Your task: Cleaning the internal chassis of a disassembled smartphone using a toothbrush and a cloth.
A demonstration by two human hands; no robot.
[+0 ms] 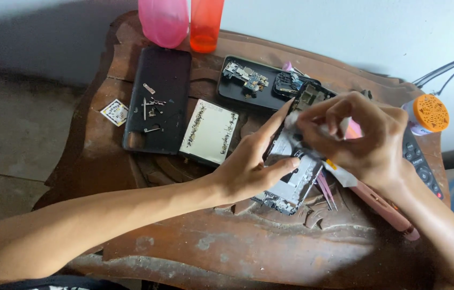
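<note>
Viewed from above, over a worn, carved wooden table (pixel 270 241). At centre right, an opened phone frame (pixel 291 182), lying flat with bare metal insides showing, tilted on a diagonal. Left hand (pixel 251 164) pressed onto the frame's left edge, forefinger stretched out along it toward the top, thumb laid across the lower part, holding it down. Right hand (pixel 364 137) hovering just above the frame's upper half, fingers curled and pinched shut on a small white wad (pixel 293 121), pressed to the frame's top; whether cloth or tissue, cannot tell. Under the right wrist, a pink tool (pixel 385 209) lying on the table, with pink tweezers (pixel 326 189) just beside the frame's right edge. Left of the frame, a flat pale battery (pixel 209 131), and further left a black back cover (pixel 157 96) lying flat with small loose metal parts (pixel 152 104) resting on it. Near the cover's left side, a small square sticker (pixel 115 112). Behind the frame, a second black shell (pixel 248 83) holding a circuit board. At the table's far edge, a pink bottle (pixel 163 21) and an orange bottle (pixel 205 24) standing side by side. At right, a black remote (pixel 423 169) and an orange perforated cap (pixel 431 113).
</note>
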